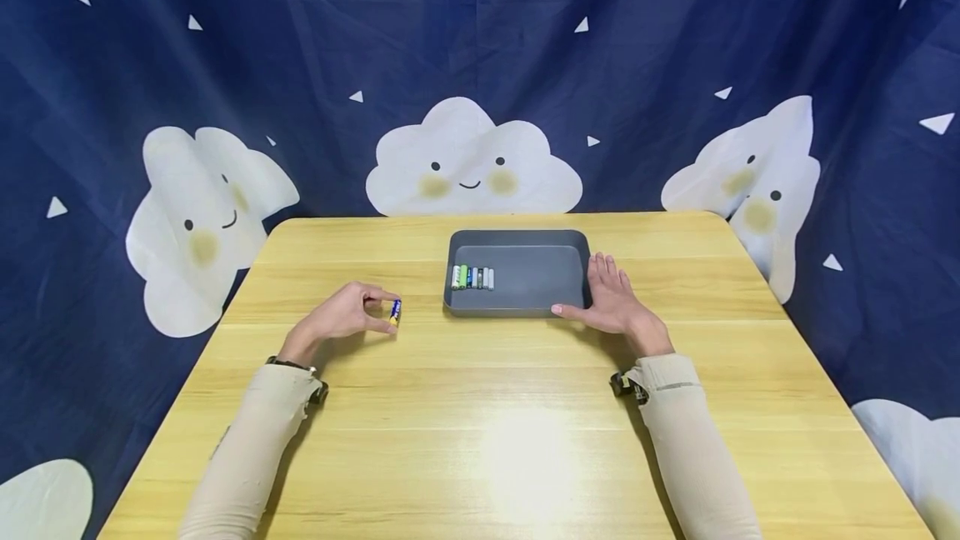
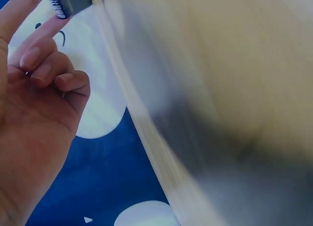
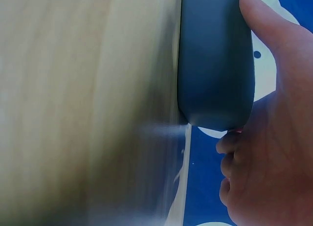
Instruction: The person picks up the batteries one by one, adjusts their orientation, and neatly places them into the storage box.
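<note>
A small blue and yellow battery point(image 1: 395, 312) is pinched by its two ends between the thumb and index finger of my left hand point(image 1: 348, 312), left of the tray. In the left wrist view the same battery point(image 2: 59, 6) shows at the top edge, the other fingers curled below it. My right hand point(image 1: 617, 303) rests on the near right corner of a dark grey tray point(image 1: 525, 301), thumb along the front rim and fingers along the right side. Inside the tray, at its left, several batteries point(image 1: 472, 277) stand side by side in a row, green, blue and pale ones among them.
The tray sits on a light wooden table point(image 1: 420, 407) toward its far edge. Behind the table hangs a dark blue curtain point(image 1: 315, 40) with cloud faces. Both wrists carry dark straps with cameras.
</note>
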`<action>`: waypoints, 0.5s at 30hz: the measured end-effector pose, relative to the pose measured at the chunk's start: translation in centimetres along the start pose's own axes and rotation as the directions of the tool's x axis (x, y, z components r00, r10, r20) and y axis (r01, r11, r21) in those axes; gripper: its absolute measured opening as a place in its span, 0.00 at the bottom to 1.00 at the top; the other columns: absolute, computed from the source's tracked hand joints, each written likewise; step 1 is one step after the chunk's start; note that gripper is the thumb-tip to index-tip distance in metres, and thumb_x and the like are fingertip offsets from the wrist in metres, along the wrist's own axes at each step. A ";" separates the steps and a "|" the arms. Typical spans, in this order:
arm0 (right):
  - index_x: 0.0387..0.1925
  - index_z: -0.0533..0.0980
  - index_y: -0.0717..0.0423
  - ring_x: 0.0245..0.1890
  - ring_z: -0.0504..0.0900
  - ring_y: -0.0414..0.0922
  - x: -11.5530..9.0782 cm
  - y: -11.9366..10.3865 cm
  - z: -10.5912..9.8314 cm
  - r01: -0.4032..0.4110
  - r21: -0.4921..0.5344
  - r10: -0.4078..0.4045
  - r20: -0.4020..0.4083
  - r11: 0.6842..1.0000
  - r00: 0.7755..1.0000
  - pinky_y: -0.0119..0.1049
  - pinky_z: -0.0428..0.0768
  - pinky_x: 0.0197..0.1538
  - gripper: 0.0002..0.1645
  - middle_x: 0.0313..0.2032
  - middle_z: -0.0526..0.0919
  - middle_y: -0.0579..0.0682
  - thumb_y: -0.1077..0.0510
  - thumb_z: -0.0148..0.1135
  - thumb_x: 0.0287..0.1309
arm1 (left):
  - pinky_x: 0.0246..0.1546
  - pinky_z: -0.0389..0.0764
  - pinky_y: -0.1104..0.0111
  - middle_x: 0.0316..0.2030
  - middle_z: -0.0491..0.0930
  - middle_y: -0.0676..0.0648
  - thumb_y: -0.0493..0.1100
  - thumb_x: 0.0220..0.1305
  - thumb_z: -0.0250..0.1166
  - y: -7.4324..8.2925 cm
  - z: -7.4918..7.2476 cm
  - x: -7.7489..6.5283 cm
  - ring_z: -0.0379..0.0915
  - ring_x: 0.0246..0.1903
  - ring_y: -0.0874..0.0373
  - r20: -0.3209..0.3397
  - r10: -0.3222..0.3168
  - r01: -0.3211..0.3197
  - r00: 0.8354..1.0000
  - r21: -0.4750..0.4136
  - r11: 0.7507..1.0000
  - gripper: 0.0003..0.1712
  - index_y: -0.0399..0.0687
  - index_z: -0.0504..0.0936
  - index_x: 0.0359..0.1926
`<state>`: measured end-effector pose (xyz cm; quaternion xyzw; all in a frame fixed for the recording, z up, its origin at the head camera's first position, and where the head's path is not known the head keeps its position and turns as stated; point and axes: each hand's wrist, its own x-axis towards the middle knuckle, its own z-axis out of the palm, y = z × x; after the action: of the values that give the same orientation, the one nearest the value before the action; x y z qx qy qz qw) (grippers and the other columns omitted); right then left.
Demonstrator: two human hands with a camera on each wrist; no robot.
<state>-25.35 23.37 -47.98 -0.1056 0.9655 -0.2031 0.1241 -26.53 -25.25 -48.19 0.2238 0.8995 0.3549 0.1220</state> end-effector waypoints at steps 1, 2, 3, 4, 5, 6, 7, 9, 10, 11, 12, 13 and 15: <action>0.79 0.31 0.71 0.82 0.27 0.65 0.0 0.0 0.0 0.000 0.002 0.000 0.000 1.000 1.000 0.62 0.31 0.81 0.79 0.81 0.28 0.68 0.19 0.55 0.59 | 0.27 0.59 0.71 0.24 0.60 0.52 0.49 0.51 0.83 0.2 0.1 0.1 0.56 0.26 0.61 -0.006 0.004 -0.004 1.000 -0.009 1.000 0.35 0.40 0.86 0.59; 0.79 0.31 0.71 0.82 0.27 0.65 -0.1 0.0 0.0 0.001 0.004 -0.001 -0.001 1.000 1.000 0.62 0.31 0.81 0.79 0.81 0.28 0.68 0.19 0.56 0.59 | 0.28 0.59 0.70 0.24 0.59 0.52 0.49 0.51 0.83 0.4 0.2 0.3 0.56 0.25 0.61 -0.011 0.008 -0.009 1.000 -0.022 1.000 0.35 0.40 0.86 0.59; 0.80 0.31 0.71 0.82 0.27 0.65 -0.1 0.0 0.0 0.000 0.004 0.000 -0.002 1.000 1.000 0.62 0.31 0.81 0.79 0.81 0.28 0.68 0.19 0.55 0.59 | 0.28 0.59 0.70 0.23 0.58 0.52 0.49 0.51 0.83 0.6 0.3 0.5 0.55 0.25 0.60 -0.019 0.010 -0.011 1.000 -0.039 0.999 0.34 0.40 0.85 0.59; 0.80 0.31 0.71 0.82 0.27 0.65 -0.1 -0.1 0.0 0.001 0.005 -0.001 -0.001 1.000 1.000 0.62 0.31 0.81 0.79 0.81 0.28 0.68 0.19 0.55 0.59 | 0.28 0.59 0.70 0.23 0.57 0.52 0.48 0.52 0.83 0.8 0.4 0.6 0.54 0.25 0.59 -0.024 0.014 -0.015 1.000 -0.056 0.998 0.35 0.40 0.85 0.59; 0.80 0.31 0.71 0.82 0.28 0.65 -0.1 -0.1 0.0 0.002 0.006 -0.002 -0.002 1.000 1.000 0.62 0.31 0.81 0.79 0.81 0.28 0.68 0.19 0.55 0.59 | 0.29 0.60 0.70 0.23 0.56 0.52 0.49 0.52 0.83 1.0 0.5 0.8 0.54 0.25 0.59 -0.031 0.014 -0.017 0.999 -0.073 0.997 0.35 0.39 0.85 0.60; 0.79 0.31 0.71 0.82 0.27 0.65 -0.1 -0.1 0.0 0.003 0.007 -0.003 -0.002 1.000 1.000 0.63 0.31 0.81 0.79 0.81 0.28 0.68 0.19 0.55 0.58 | 0.30 0.60 0.69 0.23 0.56 0.51 0.48 0.52 0.82 1.2 0.7 1.0 0.54 0.25 0.58 -0.037 0.020 -0.024 0.999 -0.087 0.996 0.36 0.39 0.84 0.60; 0.79 0.31 0.71 0.82 0.28 0.65 -0.1 -0.1 0.0 0.003 0.007 -0.003 -0.002 1.000 1.000 0.63 0.31 0.81 0.79 0.81 0.29 0.68 0.19 0.55 0.58 | 0.30 0.60 0.69 0.23 0.55 0.51 0.49 0.52 0.83 1.3 0.8 1.2 0.53 0.25 0.57 -0.045 0.019 -0.023 0.999 -0.105 0.994 0.36 0.39 0.84 0.60; 0.80 0.31 0.71 0.82 0.28 0.65 -0.1 -0.1 0.0 0.001 0.005 -0.001 -0.004 1.000 1.000 0.62 0.32 0.81 0.79 0.81 0.29 0.68 0.18 0.55 0.58 | 0.30 0.61 0.69 0.23 0.54 0.51 0.49 0.51 0.83 1.5 1.1 1.6 0.53 0.26 0.55 -0.063 0.008 -0.017 0.998 -0.142 0.990 0.37 0.41 0.84 0.61; 0.80 0.31 0.71 0.82 0.28 0.65 -0.1 -0.1 0.0 0.001 0.006 -0.001 -0.005 1.000 1.000 0.62 0.32 0.81 0.79 0.81 0.29 0.68 0.18 0.55 0.58 | 0.29 0.60 0.69 0.23 0.54 0.52 0.50 0.51 0.83 1.7 1.2 1.8 0.53 0.26 0.55 -0.072 0.003 -0.014 0.997 -0.158 0.987 0.37 0.43 0.84 0.62; 0.80 0.32 0.71 0.82 0.28 0.65 -0.1 -0.1 0.0 0.000 0.007 0.000 -0.007 1.000 1.000 0.63 0.32 0.81 0.79 0.81 0.29 0.68 0.18 0.55 0.58 | 0.29 0.60 0.69 0.23 0.53 0.52 0.50 0.51 0.83 1.9 1.3 2.1 0.53 0.26 0.55 -0.081 -0.002 -0.012 0.997 -0.175 0.984 0.36 0.46 0.84 0.62; 0.80 0.31 0.71 0.82 0.28 0.65 0.0 0.0 0.0 -0.001 0.007 0.001 -0.007 1.000 1.000 0.62 0.32 0.81 0.79 0.81 0.29 0.68 0.18 0.55 0.58 | 0.29 0.59 0.68 0.23 0.53 0.53 0.50 0.51 0.83 2.0 1.5 2.3 0.52 0.25 0.55 -0.088 -0.004 -0.013 0.996 -0.188 0.982 0.36 0.47 0.84 0.62; 0.80 0.31 0.71 0.82 0.28 0.65 0.0 0.0 0.0 -0.001 0.006 0.001 -0.007 1.000 1.000 0.62 0.32 0.81 0.79 0.81 0.29 0.68 0.18 0.55 0.58 | 0.28 0.59 0.68 0.22 0.53 0.53 0.50 0.51 0.83 2.1 1.6 2.5 0.52 0.25 0.55 -0.095 -0.005 -0.014 0.995 -0.198 0.980 0.36 0.48 0.85 0.62; 0.80 0.31 0.71 0.82 0.28 0.65 0.0 0.0 0.0 -0.003 0.006 0.003 -0.005 1.000 1.000 0.62 0.32 0.81 0.79 0.81 0.29 0.68 0.18 0.55 0.58 | 0.28 0.59 0.68 0.22 0.53 0.53 0.50 0.52 0.82 2.5 1.8 3.0 0.52 0.25 0.55 -0.104 0.007 -0.029 0.994 -0.211 0.977 0.35 0.50 0.85 0.62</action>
<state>-25.33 23.38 -47.97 -0.1030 0.9654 -0.2061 0.1223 -27.64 -21.13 -47.99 0.1991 0.8595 0.4610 0.0953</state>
